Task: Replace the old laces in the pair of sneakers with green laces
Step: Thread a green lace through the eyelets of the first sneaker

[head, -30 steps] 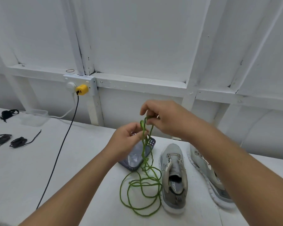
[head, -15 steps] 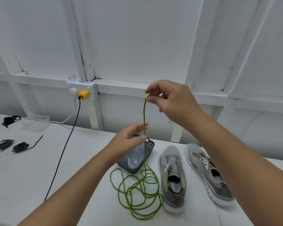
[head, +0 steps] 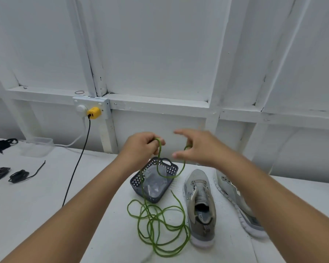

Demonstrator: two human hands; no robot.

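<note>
Left hand [head: 141, 147] now grips the green lace [head: 160, 224] while the right hand [head: 196, 149] has opened, lace hooked over one finger, still untangling before lacing.

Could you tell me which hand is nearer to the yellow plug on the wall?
Left. The left hand is raised just right of and below the yellow plug, gripping the green lace; the right hand is farther right, past the left.
</note>
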